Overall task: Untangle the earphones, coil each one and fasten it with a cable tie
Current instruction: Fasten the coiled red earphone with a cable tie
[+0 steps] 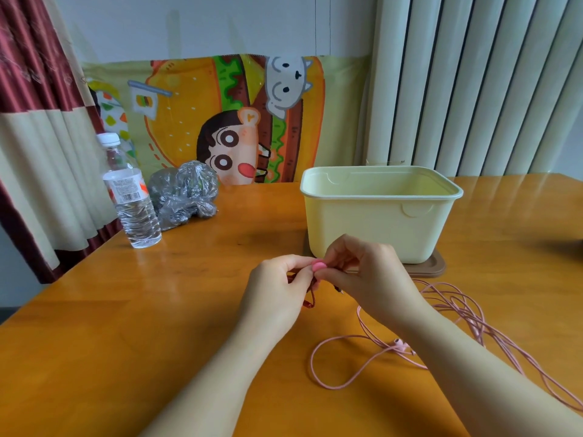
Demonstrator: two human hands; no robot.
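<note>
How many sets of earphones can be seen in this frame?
2. The red earphones are pinched between the left hand and right hand above the table; the pink earphones lie loose on the table by the right forearm. Others may lie unseen in the bin.

The table (94, 326) was glossy varnished wood; the bin (378, 228) smooth matt plastic; the bottle (134, 200) clear plastic.
</note>
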